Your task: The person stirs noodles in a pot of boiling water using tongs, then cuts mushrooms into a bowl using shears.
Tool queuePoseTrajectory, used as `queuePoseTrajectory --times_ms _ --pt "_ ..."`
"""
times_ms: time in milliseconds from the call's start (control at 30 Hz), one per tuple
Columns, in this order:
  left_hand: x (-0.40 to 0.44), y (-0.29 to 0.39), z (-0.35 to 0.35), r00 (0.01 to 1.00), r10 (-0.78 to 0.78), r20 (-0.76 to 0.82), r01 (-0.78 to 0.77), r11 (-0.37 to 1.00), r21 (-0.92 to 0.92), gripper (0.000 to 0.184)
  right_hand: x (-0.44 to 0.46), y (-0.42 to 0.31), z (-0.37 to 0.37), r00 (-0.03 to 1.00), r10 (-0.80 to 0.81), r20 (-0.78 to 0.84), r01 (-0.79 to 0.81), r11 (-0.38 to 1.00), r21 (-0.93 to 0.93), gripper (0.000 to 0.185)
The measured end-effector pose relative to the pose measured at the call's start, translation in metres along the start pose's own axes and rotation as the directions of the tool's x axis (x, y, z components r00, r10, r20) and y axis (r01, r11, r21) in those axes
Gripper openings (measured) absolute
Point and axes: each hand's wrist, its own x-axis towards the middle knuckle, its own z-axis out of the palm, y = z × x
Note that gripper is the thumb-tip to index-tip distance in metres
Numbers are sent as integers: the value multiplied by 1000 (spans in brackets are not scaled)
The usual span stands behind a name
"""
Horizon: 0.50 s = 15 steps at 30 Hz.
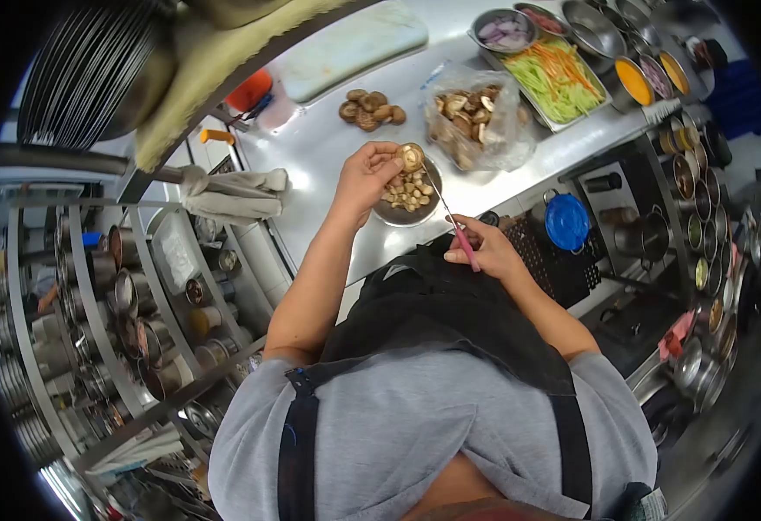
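My left hand (370,178) pinches a mushroom (412,156) with its pale underside showing, over a round metal bowl (395,217). Small pale mushroom pieces (411,193) lie in the bowl. My right hand (489,248) is closed on the pink handle of a knife (462,243), whose thin blade points up and left to the held mushroom. Behind the bowl, a pile of whole brown mushrooms (370,110) rests on the steel counter. A clear plastic bag (519,130) of mushrooms stands open to its right.
A pale cutting board (354,50) lies at the back. Sliced vegetables fill a metal tray (563,80) at the back right, beside several bowls. A cloth (237,193) hangs at the left edge of the counter, and a blue strainer (566,222) is at the right.
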Motion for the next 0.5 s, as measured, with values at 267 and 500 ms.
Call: queuePoseTrajectory --times_ms 267,500 --pt "17 -3 37 992 -25 120 16 997 78 23 -10 6 -19 997 7 -71 -8 1000 -22 73" --pt "40 -11 45 988 -47 150 24 989 149 22 -14 -10 -41 985 50 -167 -69 992 -105 65"
